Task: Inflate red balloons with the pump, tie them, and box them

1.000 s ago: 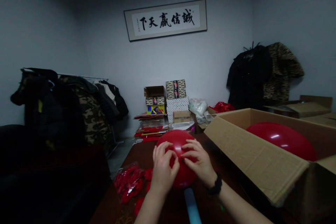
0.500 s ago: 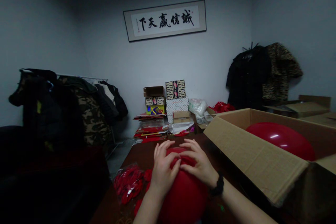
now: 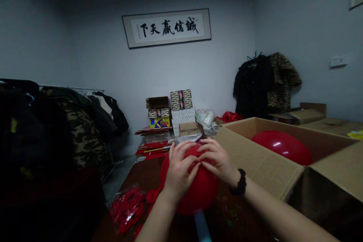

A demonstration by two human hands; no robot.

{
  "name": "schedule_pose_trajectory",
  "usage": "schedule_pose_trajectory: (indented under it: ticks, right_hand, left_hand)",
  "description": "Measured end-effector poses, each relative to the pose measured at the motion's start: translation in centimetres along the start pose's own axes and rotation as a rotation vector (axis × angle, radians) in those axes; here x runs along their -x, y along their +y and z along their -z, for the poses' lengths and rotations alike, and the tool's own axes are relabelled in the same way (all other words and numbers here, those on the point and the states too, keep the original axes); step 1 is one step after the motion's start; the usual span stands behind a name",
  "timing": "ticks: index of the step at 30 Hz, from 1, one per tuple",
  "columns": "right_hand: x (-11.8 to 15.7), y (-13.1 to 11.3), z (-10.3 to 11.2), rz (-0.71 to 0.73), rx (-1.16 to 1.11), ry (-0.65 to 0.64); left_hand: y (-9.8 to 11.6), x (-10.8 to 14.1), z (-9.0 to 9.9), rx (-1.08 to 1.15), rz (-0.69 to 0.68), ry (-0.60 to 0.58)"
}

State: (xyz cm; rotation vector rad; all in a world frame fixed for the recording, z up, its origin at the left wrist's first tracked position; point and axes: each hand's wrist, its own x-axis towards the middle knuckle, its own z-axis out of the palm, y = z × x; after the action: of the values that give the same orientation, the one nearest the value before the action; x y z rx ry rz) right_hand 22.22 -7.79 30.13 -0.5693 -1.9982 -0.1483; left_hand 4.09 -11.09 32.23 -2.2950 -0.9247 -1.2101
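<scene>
A round red balloon [image 3: 195, 198] sits between my hands above the dark wooden table [image 3: 241, 215]. My left hand [image 3: 180, 174] and my right hand [image 3: 217, 160] both press their fingers around its upper part, and the fingertips nearly meet. A light blue tube [image 3: 202, 227] sticks out below the balloon, partly hidden by it. Close to my left forearm lies a clear bag of deflated red balloons [image 3: 127, 208]. A black band [image 3: 241, 183] circles my right wrist.
An open cardboard box [image 3: 263, 159] on the right holds a large red balloon [image 3: 280, 146]. Stacked boxes [image 3: 181, 111] and red paper packs stand at the table's far end. Clothes hang on a rack at left and on the right wall.
The balloon has risen from its low position half a second ago, and the blue tube shows below it again. The whole view has turned slightly left.
</scene>
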Motion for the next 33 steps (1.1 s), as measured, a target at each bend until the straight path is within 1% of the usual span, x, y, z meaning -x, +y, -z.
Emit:
schedule_pose_trajectory:
  ticks: [4,7,11,15,19,23,26,29,33]
  right_hand:
    - [-1.0,0.9,3.9,0.063,0.131,0.053]
    - [-1.1,1.7,6.6,0.109,0.232,0.079]
    - [-0.6,2.6,9.5,0.139,0.344,0.100]
    - [0.3,3.3,11.9,0.138,0.428,0.100]
    - [1.9,4.2,13.8,0.154,0.528,0.087]
    - [4.0,5.6,15.3,0.136,0.585,0.048]
    - [5.8,6.8,16.2,0.096,0.617,0.029]
    - [7.4,7.9,17.0,0.064,0.638,0.037]
    - [8.8,8.7,17.7,0.045,0.668,0.037]
  left_hand:
    - [1.4,-3.4,-0.7,0.020,-0.068,0.051]
    - [2.6,-5.4,-1.6,0.040,-0.122,0.068]
    - [4.2,-7.1,-3.3,0.051,-0.155,0.084]
    - [5.7,-8.3,-5.0,0.067,-0.187,0.083]
    - [6.9,-9.4,-6.9,0.092,-0.236,0.039]
    - [7.9,-10.1,-9.4,0.128,-0.277,-0.022]
    - [8.6,-10.1,-11.4,0.151,-0.281,-0.076]
    - [9.2,-10.0,-13.2,0.159,-0.269,-0.107]
    - [9.8,-9.9,-14.6,0.152,-0.260,-0.124]
